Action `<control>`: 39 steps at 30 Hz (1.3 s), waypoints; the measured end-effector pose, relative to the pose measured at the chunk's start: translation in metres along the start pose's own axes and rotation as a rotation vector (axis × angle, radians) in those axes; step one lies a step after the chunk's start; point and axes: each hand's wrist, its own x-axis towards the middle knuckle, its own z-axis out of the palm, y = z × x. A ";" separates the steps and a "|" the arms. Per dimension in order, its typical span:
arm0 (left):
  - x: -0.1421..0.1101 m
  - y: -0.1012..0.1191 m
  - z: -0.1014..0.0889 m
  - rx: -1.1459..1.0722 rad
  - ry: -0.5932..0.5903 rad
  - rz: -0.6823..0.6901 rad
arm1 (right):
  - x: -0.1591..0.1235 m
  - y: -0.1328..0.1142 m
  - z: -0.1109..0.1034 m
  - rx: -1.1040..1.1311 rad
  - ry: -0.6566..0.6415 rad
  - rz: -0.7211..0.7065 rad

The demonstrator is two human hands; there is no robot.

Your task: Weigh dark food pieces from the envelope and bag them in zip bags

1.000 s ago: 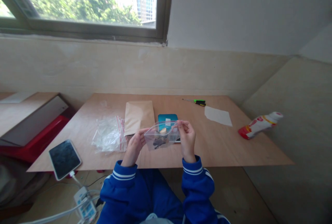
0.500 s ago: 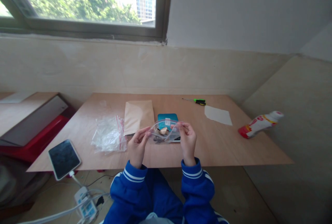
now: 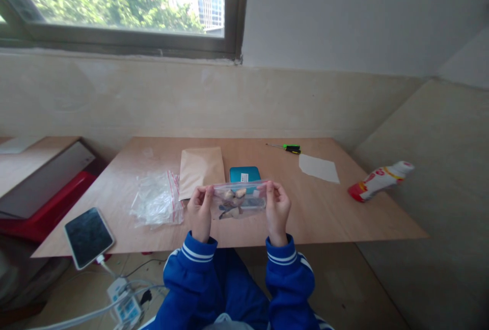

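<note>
Stretched between my two hands is a clear zip bag (image 3: 250, 214), its reddish top strip pulled straight. Several tan and dark brown pieces (image 3: 233, 202) lie inside it; I cannot make out their kind. My left hand (image 3: 200, 213) pinches the bag's upper left corner between thumb and fingers. The upper right corner is gripped by my right hand (image 3: 278, 212) in the same way. Just behind the bag, a teal scale (image 3: 239, 173) with a white label sits on the table, partly covered by the bag.
Left of my hands lie a brown paper envelope (image 3: 202, 167) and a pile of clear zip bags (image 3: 155, 200). A phone (image 3: 89, 237) on a cable rests at the table's left edge. A screwdriver (image 3: 286, 147), white paper (image 3: 319, 168) and a red-white bottle (image 3: 380, 182) are to the right.
The bag's mouth was bowed apart; now its two edges lie together in a straight line. Both hands remain at the corners, and the pieces inside show more clearly.
</note>
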 end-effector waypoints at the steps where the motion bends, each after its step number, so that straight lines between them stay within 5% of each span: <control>1: 0.000 0.001 0.001 0.003 0.000 0.006 | -0.001 0.000 0.000 -0.004 0.014 -0.010; 13: -0.002 0.009 0.007 0.203 0.038 0.137 | -0.011 -0.003 0.004 0.007 0.097 -0.101; 19: -0.004 0.012 0.010 0.093 -0.014 0.088 | -0.011 -0.003 -0.002 -0.006 -0.110 -0.118; 28: -0.004 0.006 0.005 0.012 -0.205 0.018 | -0.011 -0.006 -0.009 -0.061 -0.056 -0.072; 39: -0.005 0.012 -0.006 0.034 -0.095 0.023 | -0.014 -0.007 -0.005 -0.059 -0.073 -0.126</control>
